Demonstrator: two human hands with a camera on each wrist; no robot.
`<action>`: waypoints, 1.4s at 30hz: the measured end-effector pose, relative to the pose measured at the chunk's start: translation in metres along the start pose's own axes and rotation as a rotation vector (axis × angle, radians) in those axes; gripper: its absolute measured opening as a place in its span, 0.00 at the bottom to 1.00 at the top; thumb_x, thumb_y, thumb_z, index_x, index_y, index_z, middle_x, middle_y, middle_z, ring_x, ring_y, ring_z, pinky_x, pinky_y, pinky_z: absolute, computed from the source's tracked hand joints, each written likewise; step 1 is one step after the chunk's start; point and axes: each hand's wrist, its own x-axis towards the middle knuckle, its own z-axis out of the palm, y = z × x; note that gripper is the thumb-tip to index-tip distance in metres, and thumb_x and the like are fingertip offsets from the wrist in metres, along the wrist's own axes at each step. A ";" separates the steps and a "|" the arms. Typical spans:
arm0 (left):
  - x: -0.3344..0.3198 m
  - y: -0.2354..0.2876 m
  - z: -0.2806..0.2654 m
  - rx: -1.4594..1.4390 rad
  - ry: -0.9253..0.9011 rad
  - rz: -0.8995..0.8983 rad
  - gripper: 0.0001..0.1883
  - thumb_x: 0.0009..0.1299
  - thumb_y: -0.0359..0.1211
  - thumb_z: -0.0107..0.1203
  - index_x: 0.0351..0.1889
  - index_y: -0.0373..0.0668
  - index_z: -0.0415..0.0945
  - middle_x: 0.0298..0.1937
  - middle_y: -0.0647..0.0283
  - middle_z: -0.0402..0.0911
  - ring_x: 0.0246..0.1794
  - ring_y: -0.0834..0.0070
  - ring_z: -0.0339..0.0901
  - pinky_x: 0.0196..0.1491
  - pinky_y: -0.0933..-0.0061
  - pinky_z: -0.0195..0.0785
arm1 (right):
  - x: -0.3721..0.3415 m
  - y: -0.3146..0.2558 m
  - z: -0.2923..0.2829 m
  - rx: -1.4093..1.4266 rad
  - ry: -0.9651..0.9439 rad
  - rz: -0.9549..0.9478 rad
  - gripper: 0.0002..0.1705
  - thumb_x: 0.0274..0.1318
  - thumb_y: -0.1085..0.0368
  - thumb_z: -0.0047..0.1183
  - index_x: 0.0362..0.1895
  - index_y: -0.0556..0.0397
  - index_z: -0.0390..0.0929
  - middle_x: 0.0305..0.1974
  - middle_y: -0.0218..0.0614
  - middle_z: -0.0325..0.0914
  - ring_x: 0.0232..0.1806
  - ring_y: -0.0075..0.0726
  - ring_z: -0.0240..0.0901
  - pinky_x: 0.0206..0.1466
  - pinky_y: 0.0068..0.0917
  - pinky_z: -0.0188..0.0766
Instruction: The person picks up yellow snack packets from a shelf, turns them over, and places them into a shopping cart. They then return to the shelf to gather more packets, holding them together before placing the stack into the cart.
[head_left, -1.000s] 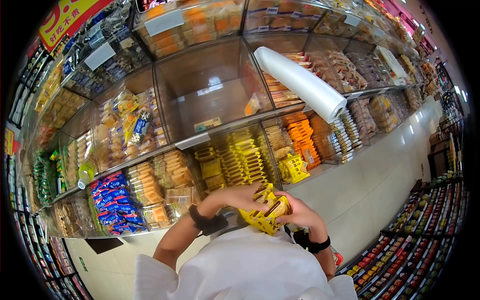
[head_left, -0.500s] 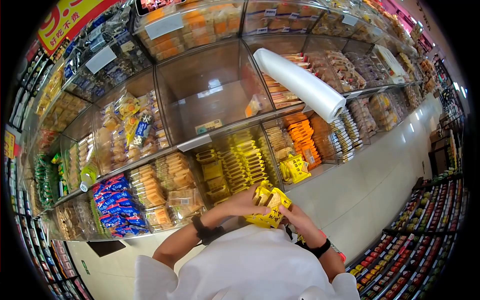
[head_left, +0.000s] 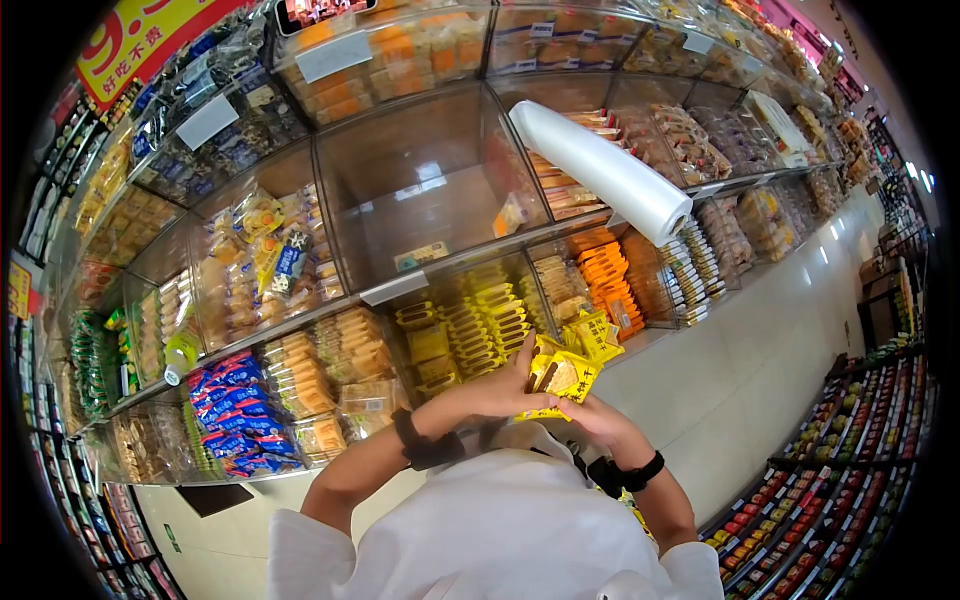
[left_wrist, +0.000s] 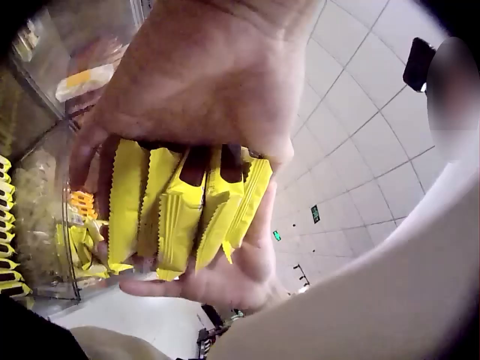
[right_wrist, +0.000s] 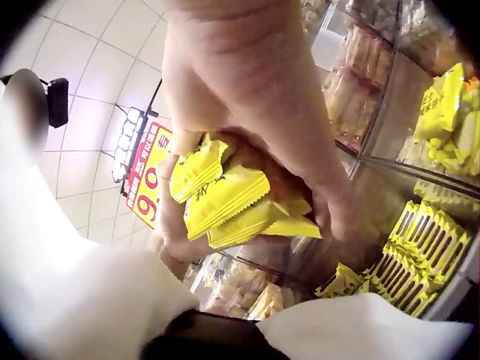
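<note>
Several yellow snack packets [head_left: 565, 375] are held in a row between both hands, in front of the white shirt. My left hand [head_left: 500, 390] grips them from the left side; in the left wrist view its palm spans their upper ends. My right hand [head_left: 597, 420] holds the lower right side, and the right wrist view shows its fingers curled round the packets [right_wrist: 225, 202]. Just beyond them, more yellow packets [head_left: 600, 336] lie loose at the front of a bin and overlap the held ones in the head view. A bin of standing yellow packets [head_left: 480, 315] is ahead of the left hand.
Clear-walled bins fill the display ahead, with blue packets [head_left: 235, 410] at left and orange packets [head_left: 607, 285] at right. A roll of plastic bags [head_left: 600, 170] lies across the upper bins. A bottle [head_left: 180, 355] stands at the left ledge. Pale floor [head_left: 760, 370] stretches to the right.
Both hands have moved forward and to the right with the yellow packets, toward the loose packets. The right hand has shifted from their right side to lower beneath them.
</note>
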 end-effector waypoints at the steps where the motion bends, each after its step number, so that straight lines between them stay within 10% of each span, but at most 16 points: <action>1: 0.000 0.002 -0.003 0.001 0.006 0.009 0.56 0.57 0.53 0.53 0.63 0.26 0.24 0.62 0.31 0.46 0.64 0.48 0.49 0.63 0.67 0.47 | 0.001 0.007 -0.001 0.053 0.011 -0.013 0.31 0.58 0.52 0.45 0.60 0.58 0.56 0.57 0.34 0.61 0.57 0.29 0.57 0.60 0.28 0.53; 26: 0.002 0.034 -0.004 0.201 0.423 0.241 0.49 0.41 0.44 0.64 0.56 0.25 0.50 0.49 0.39 0.64 0.49 0.49 0.65 0.53 0.61 0.59 | 0.016 -0.001 0.001 0.325 0.168 -0.295 0.36 0.43 0.66 0.60 0.58 0.56 0.59 0.53 0.32 0.65 0.54 0.29 0.61 0.55 0.28 0.60; 36: -0.005 -0.002 -0.011 0.349 0.443 0.177 0.58 0.41 0.55 0.64 0.60 0.25 0.45 0.52 0.38 0.61 0.54 0.48 0.62 0.56 0.57 0.55 | 0.021 -0.032 0.011 -0.123 0.015 -0.225 0.33 0.48 0.63 0.57 0.59 0.55 0.60 0.53 0.30 0.65 0.53 0.27 0.60 0.56 0.25 0.58; 42: -0.009 0.009 -0.015 0.289 0.415 0.080 0.60 0.43 0.56 0.63 0.61 0.24 0.41 0.52 0.37 0.61 0.51 0.47 0.64 0.53 0.55 0.59 | 0.030 -0.010 0.003 0.074 0.110 -0.101 0.32 0.48 0.66 0.56 0.59 0.56 0.59 0.53 0.31 0.65 0.53 0.28 0.61 0.55 0.26 0.59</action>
